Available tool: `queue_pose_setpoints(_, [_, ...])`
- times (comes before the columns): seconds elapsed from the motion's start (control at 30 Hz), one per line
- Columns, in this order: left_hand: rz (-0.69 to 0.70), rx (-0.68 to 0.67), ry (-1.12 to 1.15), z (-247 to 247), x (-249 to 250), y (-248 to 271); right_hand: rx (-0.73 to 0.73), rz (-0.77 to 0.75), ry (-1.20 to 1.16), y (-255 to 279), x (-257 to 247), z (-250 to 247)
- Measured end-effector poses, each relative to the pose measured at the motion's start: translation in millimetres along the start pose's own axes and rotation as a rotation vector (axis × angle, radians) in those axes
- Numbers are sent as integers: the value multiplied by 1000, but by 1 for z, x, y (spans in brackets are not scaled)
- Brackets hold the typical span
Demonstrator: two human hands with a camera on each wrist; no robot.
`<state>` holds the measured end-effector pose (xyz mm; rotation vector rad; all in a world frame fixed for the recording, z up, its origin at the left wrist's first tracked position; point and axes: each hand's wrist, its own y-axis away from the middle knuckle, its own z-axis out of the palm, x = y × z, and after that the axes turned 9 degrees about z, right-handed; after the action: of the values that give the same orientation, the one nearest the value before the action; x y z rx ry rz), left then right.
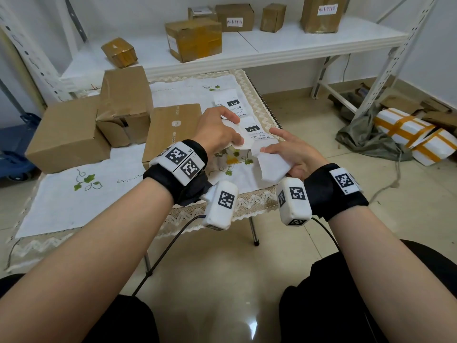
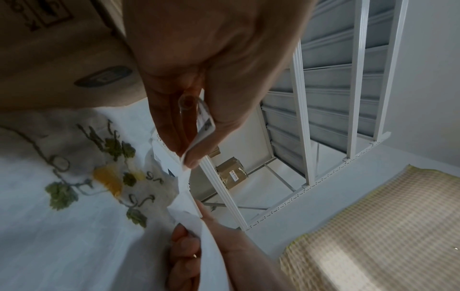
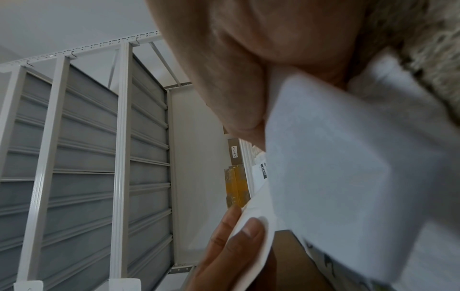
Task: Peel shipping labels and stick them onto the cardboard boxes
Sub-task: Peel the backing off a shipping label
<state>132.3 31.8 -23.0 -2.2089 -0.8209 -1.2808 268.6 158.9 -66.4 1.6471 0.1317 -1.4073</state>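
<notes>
Both hands work over the near right part of the desk (image 1: 61, 206), which is covered by a white cloth (image 1: 128, 167) stitched with green leaves. The left hand (image 1: 217, 129) has its grip closed on a shipping label (image 1: 254, 131): thumb and fingers pinch its curled white edge, and the left wrist view shows the printed corner bent between the fingertips (image 2: 191, 160). The right hand (image 1: 294, 152) grips the white backing sheet (image 1: 273, 167), its fingers curled around the paper just beside the left hand; the right wrist view shows the sheet folded under the palm. The label and the sheet still join between the two hands. A second label (image 1: 228, 101) lies flat on the cloth behind them. Touching the left hand's far side sits a flat cardboard box (image 1: 170, 129) with a printed logo. Left of it stand a tall taped box (image 1: 123, 102) and a low wide box (image 1: 66, 134). Several smaller boxes sit on the white shelf (image 1: 284, 43) behind the desk, some with handwritten labels.
</notes>
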Motion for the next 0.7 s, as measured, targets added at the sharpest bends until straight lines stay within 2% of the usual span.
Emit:
queue_pose_setpoints(0.47, [8, 17, 38, -12, 0, -2, 30, -10, 30, 2, 1, 2])
queue_pose_setpoints(0.7, [31, 45, 108, -24, 1, 0, 144, -77, -42, 7, -1, 10])
